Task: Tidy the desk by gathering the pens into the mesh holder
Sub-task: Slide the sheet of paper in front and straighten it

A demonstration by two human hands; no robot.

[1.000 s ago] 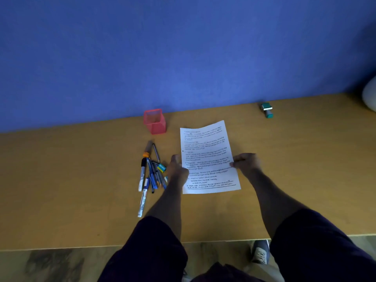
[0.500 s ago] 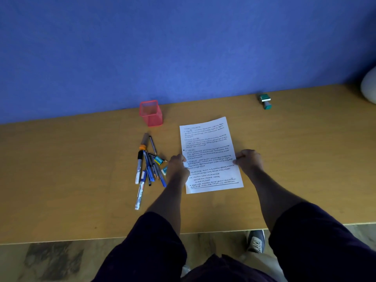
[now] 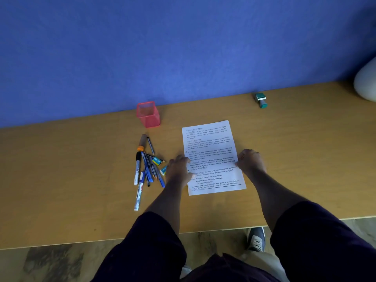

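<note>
A pink mesh holder (image 3: 148,116) stands empty by the blue wall. In front of it, several pens and markers (image 3: 144,166) lie in a loose pile on the wooden desk (image 3: 71,180). To the right of the pile a printed sheet of paper (image 3: 210,147) lies flat. My left hand (image 3: 179,169) holds the sheet's left edge, right beside the pile. My right hand (image 3: 251,161), fingers curled, holds the sheet's right edge. Neither hand touches a pen.
Two small erasers (image 3: 157,160) lie among the pens near my left hand. A teal stamp (image 3: 261,99) sits at the back right, and a white rounded object (image 3: 366,84) at the far right edge. The desk's front edge runs just below my forearms.
The sheet, slightly curled up at its far end a second ago, now lies flat on the desk. Both hands have stayed on its edges. The pens have not moved.
</note>
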